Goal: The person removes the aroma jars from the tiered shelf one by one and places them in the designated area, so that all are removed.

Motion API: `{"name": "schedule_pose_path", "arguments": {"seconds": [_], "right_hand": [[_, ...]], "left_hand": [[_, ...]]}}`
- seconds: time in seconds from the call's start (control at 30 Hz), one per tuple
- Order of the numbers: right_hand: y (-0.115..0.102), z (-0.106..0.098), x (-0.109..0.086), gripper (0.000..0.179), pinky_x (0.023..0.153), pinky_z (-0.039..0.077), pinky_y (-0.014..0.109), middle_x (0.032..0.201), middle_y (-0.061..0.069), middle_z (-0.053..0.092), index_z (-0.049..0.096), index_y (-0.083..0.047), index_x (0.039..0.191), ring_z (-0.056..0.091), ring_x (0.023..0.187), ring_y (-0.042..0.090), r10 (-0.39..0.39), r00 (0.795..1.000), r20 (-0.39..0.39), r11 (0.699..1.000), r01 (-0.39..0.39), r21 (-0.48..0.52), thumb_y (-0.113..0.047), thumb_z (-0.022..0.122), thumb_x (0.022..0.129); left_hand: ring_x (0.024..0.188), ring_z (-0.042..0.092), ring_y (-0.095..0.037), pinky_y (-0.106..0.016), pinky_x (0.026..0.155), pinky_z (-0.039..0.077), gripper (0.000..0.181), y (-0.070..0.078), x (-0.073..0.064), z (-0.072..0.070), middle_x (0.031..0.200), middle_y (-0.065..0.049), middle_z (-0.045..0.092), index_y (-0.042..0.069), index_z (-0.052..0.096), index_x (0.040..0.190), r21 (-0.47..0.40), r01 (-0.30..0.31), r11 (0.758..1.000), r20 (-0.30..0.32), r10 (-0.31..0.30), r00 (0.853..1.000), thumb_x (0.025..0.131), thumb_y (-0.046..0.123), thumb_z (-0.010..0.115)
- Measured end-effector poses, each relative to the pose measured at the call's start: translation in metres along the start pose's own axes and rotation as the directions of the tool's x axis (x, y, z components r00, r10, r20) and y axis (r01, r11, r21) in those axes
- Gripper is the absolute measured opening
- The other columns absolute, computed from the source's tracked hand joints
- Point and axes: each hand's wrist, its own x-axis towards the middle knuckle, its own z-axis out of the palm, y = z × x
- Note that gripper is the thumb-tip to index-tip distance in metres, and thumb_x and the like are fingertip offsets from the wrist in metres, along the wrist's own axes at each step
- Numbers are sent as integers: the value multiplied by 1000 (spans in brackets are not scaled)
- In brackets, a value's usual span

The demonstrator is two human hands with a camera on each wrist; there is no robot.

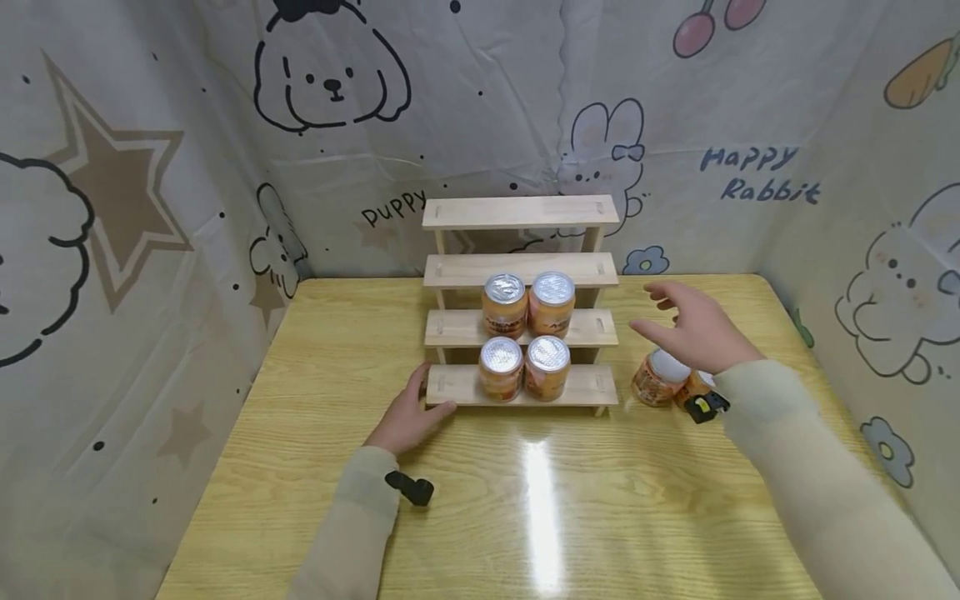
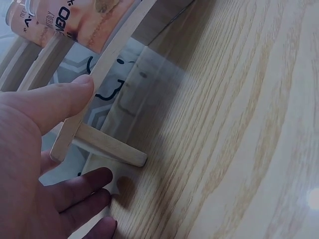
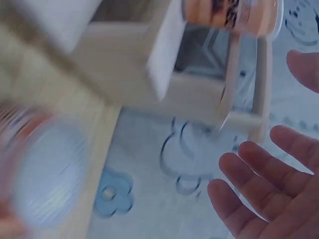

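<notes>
A stepped wooden shelf point(image 1: 517, 212) with several boards stands on the table. Two orange-labelled cans point(image 1: 504, 310) with silver lids sit side by side on the second board from the bottom, and two more point(image 1: 547, 371) on the lowest. At the lowest board's left end, my left hand point(image 1: 408, 417) pinches the wood; in the left wrist view its thumb point(image 2: 82, 89) presses the board edge while the other fingers spread below. My right hand point(image 1: 697, 329), fingers apart and holding nothing, hovers right of the shelf, above two further cans point(image 1: 654, 385) that it partly hides.
The yellow wood-grain table point(image 1: 337, 350) carries everything. A printed cloth point(image 1: 480, 108) hangs behind it and along both sides, close to the shelf's back. Black wrist cameras point(image 1: 411, 488) sit on both sleeves.
</notes>
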Motion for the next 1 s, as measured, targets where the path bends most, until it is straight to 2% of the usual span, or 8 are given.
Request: {"name": "schedule_pose_path", "arguments": {"seconds": [0.23,0.5,0.77,1.0], "right_hand": [[-40,14,40,81,103,42,59,143,22,49,37,-4,153,49,128,39,-52,998,43,999,53,-4,-52,65,95],[-70,32,74,94,106,44,52,146,22,47,32,-1,155,52,128,36,-136,985,105,991,136,1,-51,75,87],[-79,41,85,90,109,40,53,147,22,46,37,2,151,48,132,37,-141,984,106,986,149,-72,-41,81,85],[-80,47,86,90,104,45,51,138,19,51,41,2,146,52,123,34,-120,985,123,991,125,-38,-35,87,79]], "left_hand": [[146,34,-38,-60,114,30,100,-1,-2,0,161,-19,31,23,10,164,-6,10,1000,1,-10,1000,91,59,68],[146,34,-36,-59,115,30,99,1,-1,0,161,-17,32,23,11,164,-15,2,1000,-7,-3,1000,91,59,68],[147,33,-35,-57,115,30,102,3,2,-1,162,-14,30,26,9,164,-6,-3,1000,5,3,1000,89,64,66],[146,34,-36,-58,115,29,103,-2,3,1,162,-15,32,25,11,164,-6,-4,1000,-10,4,1000,88,65,68]]}}
